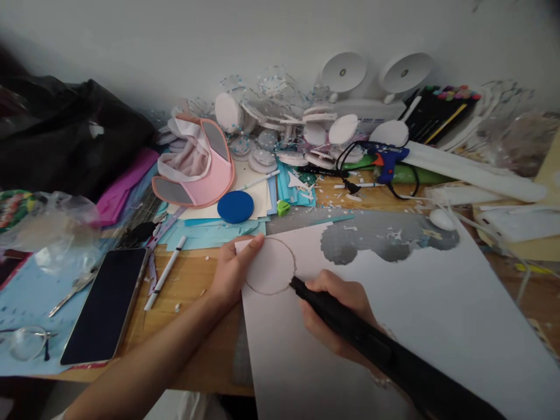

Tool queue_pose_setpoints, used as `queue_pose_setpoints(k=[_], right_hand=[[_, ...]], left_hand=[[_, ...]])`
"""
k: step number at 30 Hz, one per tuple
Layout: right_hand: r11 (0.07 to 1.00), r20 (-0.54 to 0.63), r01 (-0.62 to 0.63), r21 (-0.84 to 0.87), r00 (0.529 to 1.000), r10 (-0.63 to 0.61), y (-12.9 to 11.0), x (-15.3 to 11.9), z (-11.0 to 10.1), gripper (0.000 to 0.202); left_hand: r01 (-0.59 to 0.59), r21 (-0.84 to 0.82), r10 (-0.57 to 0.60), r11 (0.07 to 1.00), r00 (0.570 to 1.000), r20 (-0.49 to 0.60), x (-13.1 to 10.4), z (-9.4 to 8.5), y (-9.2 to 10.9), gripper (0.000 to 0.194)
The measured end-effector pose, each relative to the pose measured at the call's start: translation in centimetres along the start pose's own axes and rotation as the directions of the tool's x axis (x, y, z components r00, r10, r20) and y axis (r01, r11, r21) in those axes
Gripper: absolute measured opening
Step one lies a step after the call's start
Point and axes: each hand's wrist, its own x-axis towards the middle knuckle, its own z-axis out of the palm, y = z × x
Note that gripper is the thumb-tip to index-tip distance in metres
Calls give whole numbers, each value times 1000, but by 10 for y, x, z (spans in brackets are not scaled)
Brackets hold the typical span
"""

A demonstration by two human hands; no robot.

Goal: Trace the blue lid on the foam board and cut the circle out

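A large white board (385, 309) lies on the work surface, with a round outline (272, 293) marked in brown near its upper left corner. My left hand (231, 271) grips that corner, thumb on top and the other fingers hidden beneath. In my right hand (343, 309) is a long black pen-shaped tool (336, 318), thick towards the back. Its front end is at the right side of the outline; whether the tip touches the board is too small to tell. Grey mat (387, 227) shows through scalloped openings along the board's far edge.
A phone (105, 303), a white marker (165, 273) and glasses (28, 343) lie to the left. Behind the board are a blue disc (235, 206), a pink visor cap (199, 169), a blue glue gun (389, 163) and several white discs. A cable (485, 224) runs along the right.
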Motion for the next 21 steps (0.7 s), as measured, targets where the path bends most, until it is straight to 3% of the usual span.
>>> queue_pose_setpoints(k=[8,15,21], right_hand=[[963,58,180,-202,984,-171,11,-2,9,12],[993,118,115,-34,987,-110,2,1,0,19],[996,67,38,-76,997,-32,4,-1,4,10]], left_hand=[[-8,-2,8,1000,1000,-10,-2,2,2,41],[18,1,-18,1000,1000,-23,-2,4,4,41],[9,3,-9,1000,999,-37,0,3,1,42]])
